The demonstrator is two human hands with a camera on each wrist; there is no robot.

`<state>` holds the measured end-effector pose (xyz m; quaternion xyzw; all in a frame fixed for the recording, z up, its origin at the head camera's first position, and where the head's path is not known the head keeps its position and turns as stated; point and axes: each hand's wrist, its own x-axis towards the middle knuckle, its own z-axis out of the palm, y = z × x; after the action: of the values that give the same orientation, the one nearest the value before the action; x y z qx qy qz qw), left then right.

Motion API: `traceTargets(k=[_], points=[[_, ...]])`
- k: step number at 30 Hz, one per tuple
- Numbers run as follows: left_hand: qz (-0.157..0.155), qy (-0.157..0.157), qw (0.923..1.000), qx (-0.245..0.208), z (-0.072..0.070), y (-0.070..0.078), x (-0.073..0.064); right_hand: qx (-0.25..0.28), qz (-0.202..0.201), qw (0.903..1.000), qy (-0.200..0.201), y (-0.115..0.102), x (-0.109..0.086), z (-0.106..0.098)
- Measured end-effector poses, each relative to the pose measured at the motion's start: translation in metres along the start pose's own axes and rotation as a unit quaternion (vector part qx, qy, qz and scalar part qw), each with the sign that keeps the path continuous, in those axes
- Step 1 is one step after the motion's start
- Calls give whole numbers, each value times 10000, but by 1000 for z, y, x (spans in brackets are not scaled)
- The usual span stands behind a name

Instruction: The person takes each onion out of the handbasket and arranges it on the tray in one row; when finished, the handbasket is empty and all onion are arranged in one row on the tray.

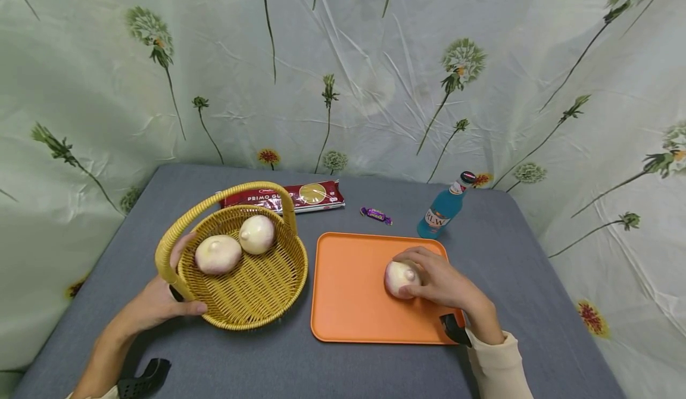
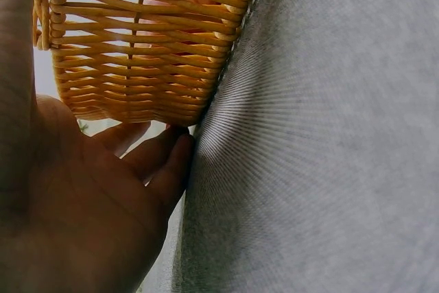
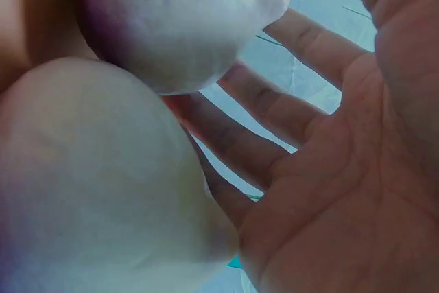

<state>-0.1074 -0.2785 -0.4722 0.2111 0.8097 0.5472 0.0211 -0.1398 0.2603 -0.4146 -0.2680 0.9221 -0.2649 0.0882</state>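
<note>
On the left, my left hand (image 1: 161, 295) spans the side of a yellow wicker basket (image 1: 254, 321), thumb at its near side and fingers behind the handle. In the left wrist view, its fingers (image 2: 171, 162) touch the woven wall, low by the cloth. Two white-and-purple onions (image 1: 218, 254) lie inside the basket. Over the orange tray (image 1: 348, 292), my right hand (image 1: 436, 277) holds another onion (image 1: 399, 277) between thumb and fingers. The right wrist view has this onion (image 3: 171, 25) near the fingers, and a second onion (image 3: 103, 176) closer to the camera, hidden in the head view.
A red packet (image 1: 316, 196) lies behind the basket. Right of it is a purple-wrapped candy (image 1: 377, 215). A blue bottle (image 1: 442, 211) stands upright at the tray's far right corner. Grey cloth (image 1: 300, 369) covers the table, with a flowered curtain (image 1: 364, 89) behind.
</note>
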Motion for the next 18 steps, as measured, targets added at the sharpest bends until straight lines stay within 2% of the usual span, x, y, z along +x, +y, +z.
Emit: traceTargets(k=[18], points=[[-42,43,9999,93,1,0,1,-219,329,9990,-205,-3,-2,-2]])
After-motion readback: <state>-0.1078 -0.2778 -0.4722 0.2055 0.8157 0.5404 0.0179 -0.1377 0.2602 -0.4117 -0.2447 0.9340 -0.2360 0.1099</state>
